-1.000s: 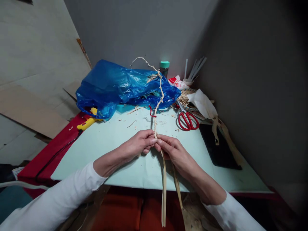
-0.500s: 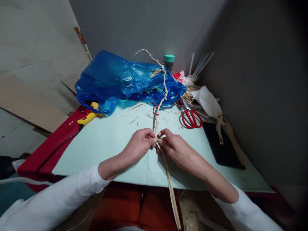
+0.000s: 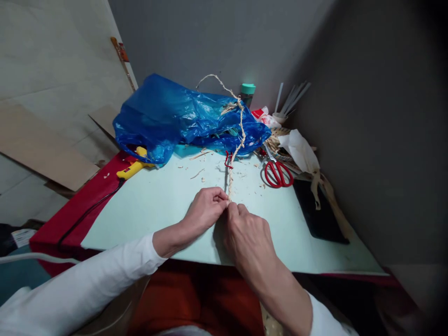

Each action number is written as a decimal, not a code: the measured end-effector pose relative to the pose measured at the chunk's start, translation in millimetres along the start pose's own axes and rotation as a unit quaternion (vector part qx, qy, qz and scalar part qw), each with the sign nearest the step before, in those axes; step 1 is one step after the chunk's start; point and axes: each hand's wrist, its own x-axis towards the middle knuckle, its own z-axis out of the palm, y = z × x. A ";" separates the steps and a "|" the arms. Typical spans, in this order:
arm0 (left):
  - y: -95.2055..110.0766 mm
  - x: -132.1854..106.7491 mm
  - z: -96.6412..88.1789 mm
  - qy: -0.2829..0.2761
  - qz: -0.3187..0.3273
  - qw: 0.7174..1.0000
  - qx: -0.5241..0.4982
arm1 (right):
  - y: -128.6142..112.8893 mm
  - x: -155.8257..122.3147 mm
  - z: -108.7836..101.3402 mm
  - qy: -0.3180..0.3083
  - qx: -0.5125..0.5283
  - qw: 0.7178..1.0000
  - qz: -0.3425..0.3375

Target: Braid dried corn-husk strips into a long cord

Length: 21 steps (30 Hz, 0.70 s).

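Note:
A pale twisted cord of plant fibre [image 3: 242,123] runs from the blue bag down to my hands, its far end arching up behind. My left hand [image 3: 209,206] pinches the cord's near end between thumb and fingertips. Right beside it, my right hand [image 3: 248,233] is closed at the same end, knuckles up, with the fingers curled under. The loose strip at that end is hidden behind my right hand and forearm. A short red tie [image 3: 228,159] lies against the cord a little farther up.
A blue plastic bag [image 3: 157,116] spreads along the back of the pale green table cover [image 3: 147,224]. Red-handled scissors [image 3: 279,174] and a black flat tablet-like object [image 3: 320,212] lie at right. A yellow corded tool [image 3: 135,169] lies at left. Fibre scraps are scattered around.
My right hand has turned knuckles up and dropped lower, closing over the cord's end. The long strip hanging toward my lap is no longer visible. My left hand keeps its pinch.

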 end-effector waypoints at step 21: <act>10.4 1.2 -8.4 -0.078 -0.018 0.981 -0.175 | 60.5 15.4 -9.9 -0.016 0.419 0.907 -0.035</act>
